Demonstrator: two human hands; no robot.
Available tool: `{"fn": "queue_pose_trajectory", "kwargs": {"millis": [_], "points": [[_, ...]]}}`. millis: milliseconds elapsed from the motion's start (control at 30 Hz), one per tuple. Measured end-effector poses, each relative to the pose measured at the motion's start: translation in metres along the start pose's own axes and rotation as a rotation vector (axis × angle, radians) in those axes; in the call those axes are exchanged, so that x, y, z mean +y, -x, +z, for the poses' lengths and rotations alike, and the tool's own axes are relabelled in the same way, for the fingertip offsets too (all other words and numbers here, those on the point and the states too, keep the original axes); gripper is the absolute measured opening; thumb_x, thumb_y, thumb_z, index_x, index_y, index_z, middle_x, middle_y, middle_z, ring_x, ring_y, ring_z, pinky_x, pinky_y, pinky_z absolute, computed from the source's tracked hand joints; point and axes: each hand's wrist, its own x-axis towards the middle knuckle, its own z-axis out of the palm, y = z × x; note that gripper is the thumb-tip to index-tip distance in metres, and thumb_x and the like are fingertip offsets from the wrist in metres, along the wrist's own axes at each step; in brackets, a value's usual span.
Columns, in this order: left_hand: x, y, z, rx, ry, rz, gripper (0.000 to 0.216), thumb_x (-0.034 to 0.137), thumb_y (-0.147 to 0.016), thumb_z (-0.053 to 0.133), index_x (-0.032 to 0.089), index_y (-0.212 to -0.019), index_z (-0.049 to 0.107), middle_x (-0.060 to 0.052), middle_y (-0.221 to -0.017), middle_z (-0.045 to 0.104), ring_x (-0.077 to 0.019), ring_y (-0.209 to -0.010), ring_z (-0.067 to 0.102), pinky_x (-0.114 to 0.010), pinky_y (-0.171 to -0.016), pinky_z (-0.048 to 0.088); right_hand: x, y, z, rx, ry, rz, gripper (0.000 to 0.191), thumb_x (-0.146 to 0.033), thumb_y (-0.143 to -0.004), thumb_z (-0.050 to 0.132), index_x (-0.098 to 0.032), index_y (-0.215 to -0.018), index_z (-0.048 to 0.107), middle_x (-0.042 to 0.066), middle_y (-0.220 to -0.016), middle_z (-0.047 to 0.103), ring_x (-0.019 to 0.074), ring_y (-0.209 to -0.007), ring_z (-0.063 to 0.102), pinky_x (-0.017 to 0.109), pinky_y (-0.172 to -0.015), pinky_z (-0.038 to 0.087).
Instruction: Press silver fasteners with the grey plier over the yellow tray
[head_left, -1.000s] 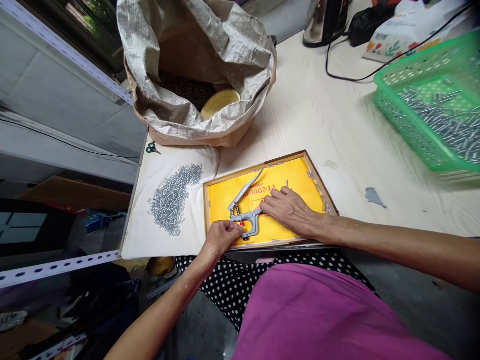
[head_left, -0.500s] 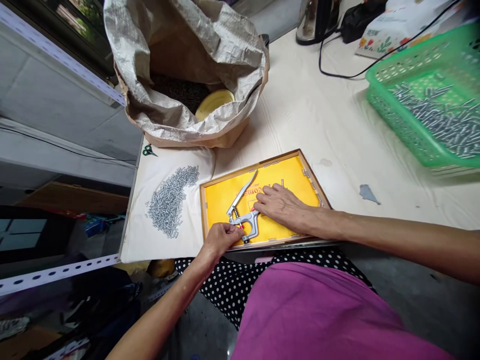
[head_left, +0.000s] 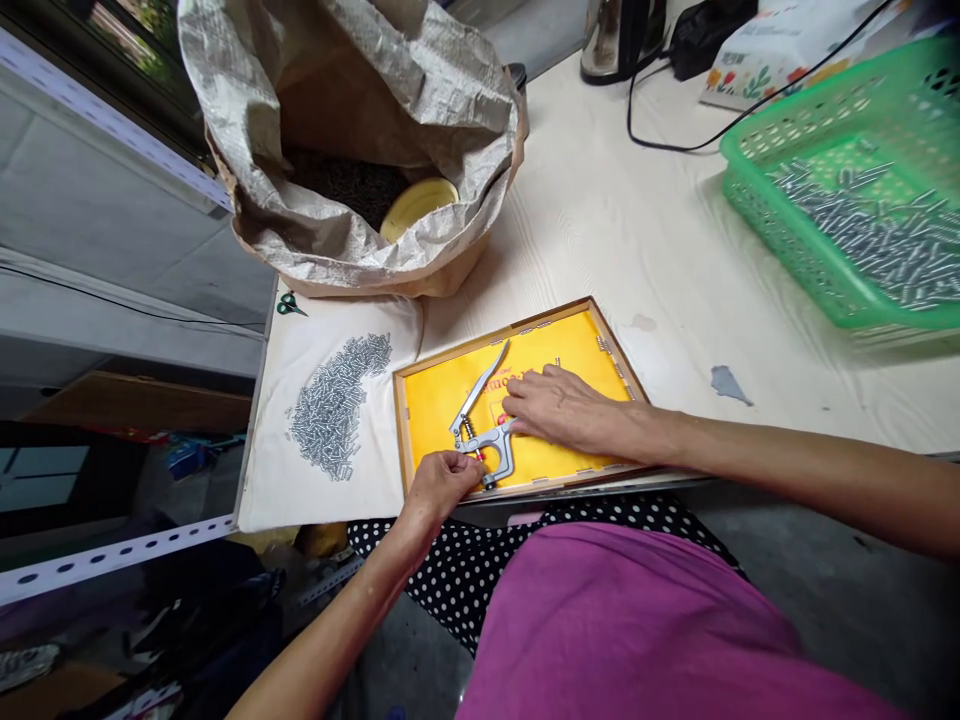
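A grey metal plier-like press tool (head_left: pixel 480 415) lies in a wooden tray with a yellow bottom (head_left: pixel 570 345) at the table's near edge. My left hand (head_left: pixel 441 480) is closed in a pinch at the tool's jaw, on something too small to make out. My right hand (head_left: pixel 559 405) rests on the tray beside the tool, its fingertips pressing on the tool's lower handle. A pile of small silver metal pieces (head_left: pixel 330 405) lies on a white cloth (head_left: pixel 300 490) to the left of the tray.
A large open paper sack (head_left: pixel 352 130) holding dark pieces and a yellow bowl (head_left: pixel 416 205) stands behind the tray. A green basket (head_left: pixel 847 190) of silver pieces sits at the right. Small green scissors (head_left: pixel 289 304), a black cable (head_left: pixel 675 130) and a metal shelf frame (head_left: pixel 112 120) are nearby.
The view has shifted slightly, so everything sits a little further left and up. My hands keep the same hold at the tool; my left hand has slid down a little along the tray edge.
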Motion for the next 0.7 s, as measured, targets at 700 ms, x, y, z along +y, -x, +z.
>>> {"fn": "queue_pose_trajectory", "kwargs": {"millis": [700], "points": [[0.002, 0.006, 0.010, 0.063, -0.049, 0.017, 0.034, 0.048, -0.060, 0.071, 0.016, -0.057, 0.061, 0.002, -0.051, 0.052, -0.0097, -0.050, 0.041, -0.023, -0.051, 0.026, 0.029, -0.043, -0.016, -0.035, 0.124, -0.141, 0.040, -0.050, -0.093, 0.059, -0.016, -0.114, 0.065, 0.011, -0.105, 0.067, 0.0300, -0.106, 0.049, 0.046, -0.089, 0.036]]}}
